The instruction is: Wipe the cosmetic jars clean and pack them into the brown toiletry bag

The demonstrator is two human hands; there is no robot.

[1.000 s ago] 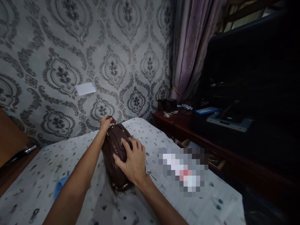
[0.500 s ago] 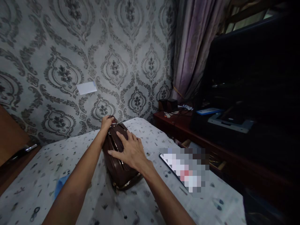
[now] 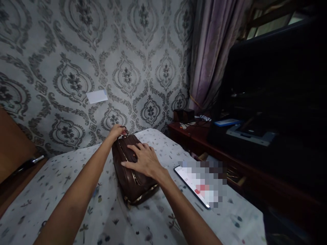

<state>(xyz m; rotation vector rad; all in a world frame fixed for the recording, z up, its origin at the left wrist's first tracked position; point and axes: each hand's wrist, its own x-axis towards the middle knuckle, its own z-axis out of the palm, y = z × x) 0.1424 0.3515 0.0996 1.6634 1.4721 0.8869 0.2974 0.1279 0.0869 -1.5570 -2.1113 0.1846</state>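
A dark brown leather bag (image 3: 127,185) with gold zips lies on a white patterned cloth (image 3: 107,217). At its far end my left hand (image 3: 118,131) is closed round the bag's top handle. My right hand (image 3: 145,160) rests on the bag's upper face, palm down, with thumb and fingers spread. Part of the bag's middle is hidden under that hand. To the right of the bag lies a phone (image 3: 190,186) with a lit screen, partly blurred out.
A dark red desk (image 3: 187,131) stands on the right, with an open drawer (image 3: 236,178) beside the cloth. On it are small dark boxes (image 3: 183,115), cables and a blue-edged item (image 3: 227,121). A patterned wall (image 3: 143,51) closes off the back. Brown furniture (image 3: 15,143) stands at left.
The bag lies a little flatter and its near end has shifted slightly right. Both hands stay on it. The blue thing near my left forearm is now mostly hidden.
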